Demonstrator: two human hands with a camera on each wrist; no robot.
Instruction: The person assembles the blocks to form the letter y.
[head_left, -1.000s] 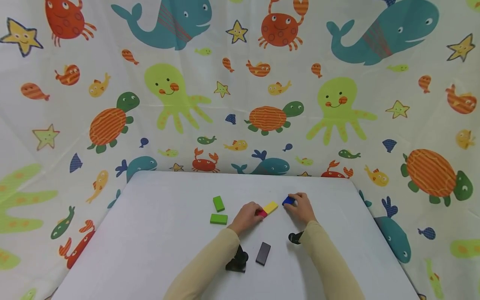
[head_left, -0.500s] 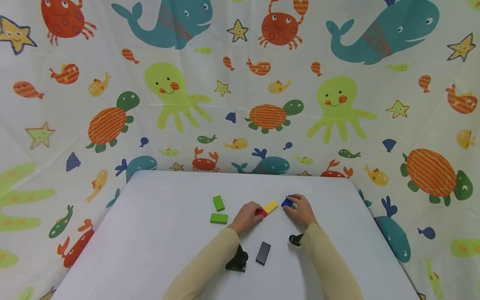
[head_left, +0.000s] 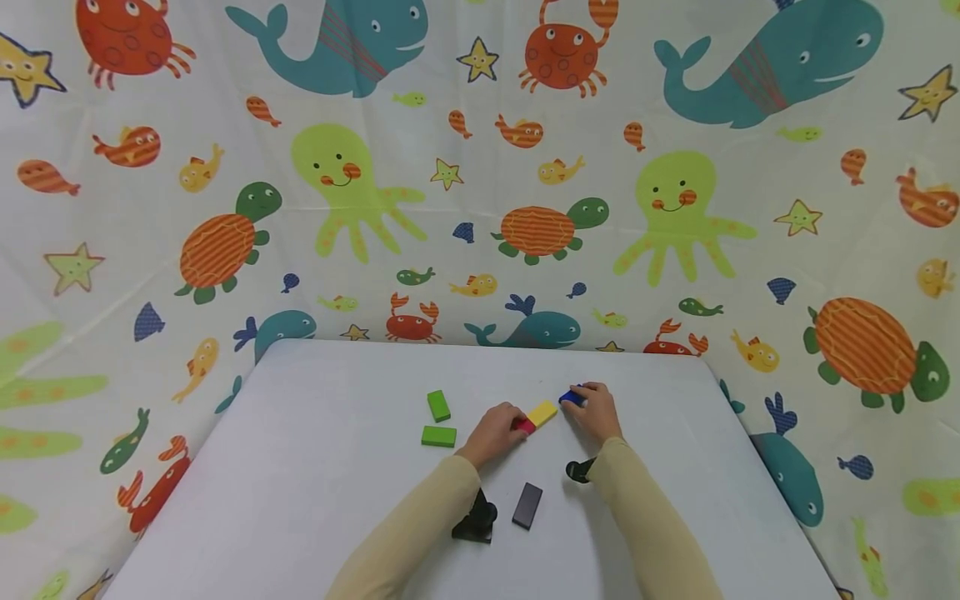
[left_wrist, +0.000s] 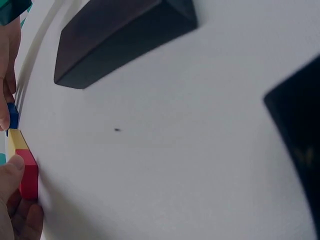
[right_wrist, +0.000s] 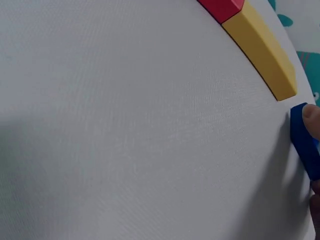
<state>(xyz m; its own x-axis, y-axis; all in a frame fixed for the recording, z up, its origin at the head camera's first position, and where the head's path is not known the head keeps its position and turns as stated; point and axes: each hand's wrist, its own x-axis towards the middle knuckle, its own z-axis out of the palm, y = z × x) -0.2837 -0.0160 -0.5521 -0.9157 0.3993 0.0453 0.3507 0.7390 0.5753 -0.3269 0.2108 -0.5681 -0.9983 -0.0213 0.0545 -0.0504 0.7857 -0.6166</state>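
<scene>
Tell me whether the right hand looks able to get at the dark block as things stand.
Probably yes, once it lets go: the right hand grips the blue block, but no other block appears to lie between it and the dark block.

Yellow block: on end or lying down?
Lying down. In the right wrist view the yellow block stretches lengthwise along the white table, one end against the red block.
</scene>
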